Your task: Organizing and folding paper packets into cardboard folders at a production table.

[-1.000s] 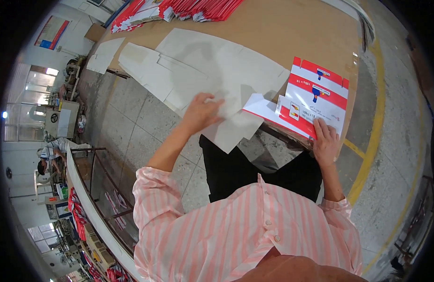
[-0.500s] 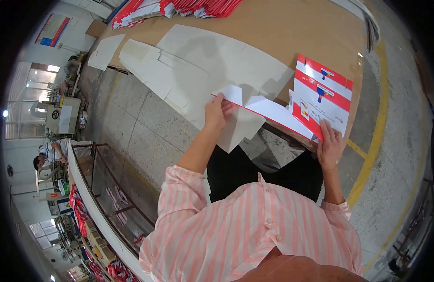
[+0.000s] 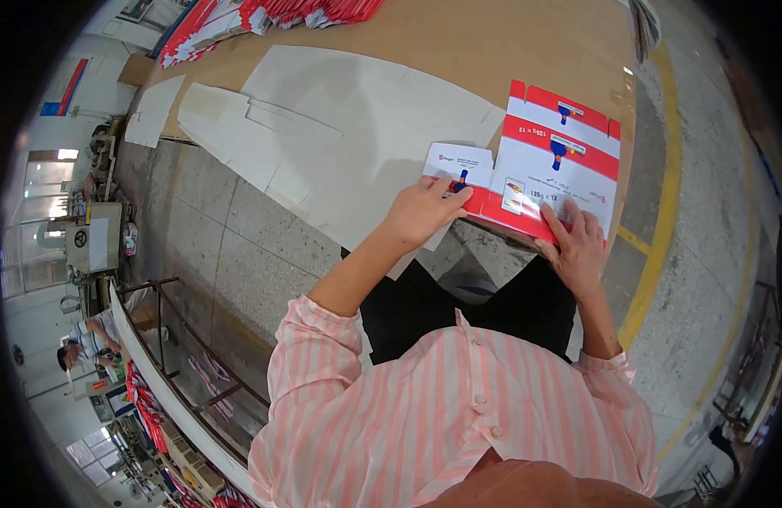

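A red and white printed cardboard carton blank (image 3: 560, 161) lies on the table in front of me, with blue pictures on its panels. Its left end is a narrower white and red panel (image 3: 463, 158), now lying folded over with the printed side up. My left hand (image 3: 425, 207) presses its fingertips onto the red part of that panel. On the near edge of the wide panel rests my right hand (image 3: 574, 241), fingers spread over the print and thumb close to the edge. Neither hand closes around the carton.
Plain pale cardboard sheets (image 3: 323, 127) lie overlapping to the left on the brown table (image 3: 458, 51). A stack of red and white flat cartons (image 3: 315, 10) sits at the far left. Leftward stands a long metal-framed table (image 3: 166, 339); a person (image 3: 90, 339) is beyond it.
My left hand has moved right, folding the carton's left panel over so its printed face shows. My right hand has slid slightly left and lies flatter on the carton.
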`<action>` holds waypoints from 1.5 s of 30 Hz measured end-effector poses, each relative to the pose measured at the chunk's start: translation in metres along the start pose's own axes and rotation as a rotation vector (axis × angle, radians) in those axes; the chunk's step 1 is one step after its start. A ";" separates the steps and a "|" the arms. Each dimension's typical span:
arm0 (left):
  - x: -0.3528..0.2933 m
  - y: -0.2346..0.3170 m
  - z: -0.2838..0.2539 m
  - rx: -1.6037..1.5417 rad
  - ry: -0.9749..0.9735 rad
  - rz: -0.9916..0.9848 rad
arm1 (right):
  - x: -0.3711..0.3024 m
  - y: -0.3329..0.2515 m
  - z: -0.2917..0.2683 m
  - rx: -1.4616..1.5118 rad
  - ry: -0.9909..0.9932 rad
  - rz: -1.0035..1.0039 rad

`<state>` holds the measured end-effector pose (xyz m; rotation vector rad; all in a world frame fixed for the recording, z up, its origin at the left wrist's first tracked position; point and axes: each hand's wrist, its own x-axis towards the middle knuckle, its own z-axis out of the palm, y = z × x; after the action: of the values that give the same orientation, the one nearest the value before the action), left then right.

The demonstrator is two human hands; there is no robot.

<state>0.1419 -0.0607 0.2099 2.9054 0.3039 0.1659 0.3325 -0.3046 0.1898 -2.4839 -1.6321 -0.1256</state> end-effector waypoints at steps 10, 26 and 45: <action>0.003 0.007 0.049 -0.005 0.148 -0.061 | 0.004 -0.007 0.016 0.001 -0.007 0.062; 0.062 -0.006 0.024 0.189 -0.119 -0.088 | -0.023 -0.032 0.027 0.593 0.267 -0.079; 0.174 -0.198 -0.030 0.127 0.314 -0.148 | 0.098 0.055 -0.059 1.995 0.209 0.534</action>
<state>0.2696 0.1721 0.2103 2.9599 0.5985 0.6007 0.4233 -0.2488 0.2581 -1.0154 -0.2606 0.8131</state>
